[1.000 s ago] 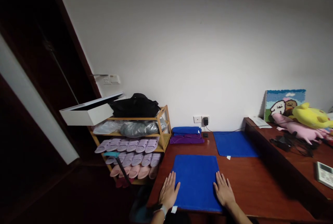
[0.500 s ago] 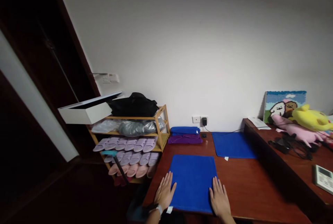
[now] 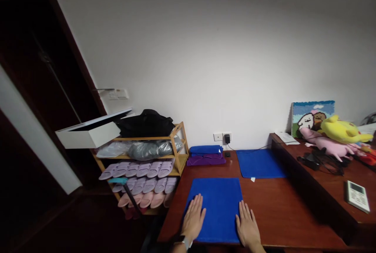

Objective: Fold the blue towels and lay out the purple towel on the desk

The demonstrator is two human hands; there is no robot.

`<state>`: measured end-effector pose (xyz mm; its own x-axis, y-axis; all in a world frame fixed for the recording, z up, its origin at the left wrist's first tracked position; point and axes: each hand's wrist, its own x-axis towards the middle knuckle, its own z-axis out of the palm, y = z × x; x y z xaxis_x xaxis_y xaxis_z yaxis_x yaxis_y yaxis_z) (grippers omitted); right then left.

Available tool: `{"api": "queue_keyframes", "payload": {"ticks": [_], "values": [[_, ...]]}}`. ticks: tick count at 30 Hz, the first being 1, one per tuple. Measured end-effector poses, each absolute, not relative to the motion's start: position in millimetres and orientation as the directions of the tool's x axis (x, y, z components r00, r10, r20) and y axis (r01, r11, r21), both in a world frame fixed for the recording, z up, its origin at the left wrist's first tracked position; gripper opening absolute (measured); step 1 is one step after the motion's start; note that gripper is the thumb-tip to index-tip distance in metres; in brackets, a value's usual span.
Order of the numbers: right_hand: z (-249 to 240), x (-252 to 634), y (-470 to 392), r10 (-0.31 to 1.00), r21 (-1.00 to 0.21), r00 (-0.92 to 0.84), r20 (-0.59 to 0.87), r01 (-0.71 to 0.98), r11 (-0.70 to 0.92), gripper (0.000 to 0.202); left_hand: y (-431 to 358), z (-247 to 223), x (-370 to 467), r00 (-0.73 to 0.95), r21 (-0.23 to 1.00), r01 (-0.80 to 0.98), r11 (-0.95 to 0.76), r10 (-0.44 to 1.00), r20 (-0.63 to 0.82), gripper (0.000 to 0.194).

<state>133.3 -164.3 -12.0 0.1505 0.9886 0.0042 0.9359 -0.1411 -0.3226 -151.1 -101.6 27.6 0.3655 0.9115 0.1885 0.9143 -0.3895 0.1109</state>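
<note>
The left hand (image 3: 193, 218) has slid inward over the blue cloth (image 3: 219, 210); right hand (image 3: 247, 224) at its edge, both grips flat, unclenched: press evenly

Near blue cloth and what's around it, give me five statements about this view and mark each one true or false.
1. The left hand lies on the near blue cloth. True.
2. The right hand is closed in a fist. False: it lies open at the cloth's right edge.
3. A watch is on the left wrist. True.
4. The black bag sits on top of the rack. True.
5. The yellow plush toy is on the rack. False: it is on the right-hand desk.
</note>
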Motion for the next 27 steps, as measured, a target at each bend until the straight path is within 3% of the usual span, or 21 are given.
{"api": "queue_keyframes", "payload": {"ticks": [4,6,10,14,20,27], "values": [[-12.9,135.6,-167.6,0.993,-0.306,0.114,-0.003,0.946,-0.110,0.068,-130.7,37.3,-55.6,0.691,0.211,0.672,-0.710,0.703,0.167,0.063],[-15.4,137.3,-169.0,0.997,-0.294,0.076,-0.008,0.953,-0.075,0.067,-144.7,31.0,-12.9,0.721,0.296,0.618,-0.729,0.675,0.158,0.065],[-20.4,138.6,-168.7,0.998,-0.285,0.069,-0.001,0.956,-0.067,0.067,-153.6,10.3,8.5,0.637,0.386,0.688,-0.615,0.766,0.086,0.065],[-18.0,137.0,-166.9,0.994,-0.304,0.104,0.012,0.948,-0.096,0.068,-140.1,1.4,-59.0,0.569,0.289,0.774,-0.563,0.819,0.073,0.065],[-11.3,135.2,-169.0,0.989,-0.264,0.146,-0.014,0.954,-0.145,0.072,-131.4,-1.5,-184.4,0.270,0.159,0.947,-0.278,0.960,0.070,0.068],[-0.5,133.7,-169.7,0.988,-0.249,0.147,-0.041,0.956,-0.153,0.071,-139.0,-3.4,-206.9,0.241,0.171,0.951,-0.256,0.965,0.104,0.066]]}}
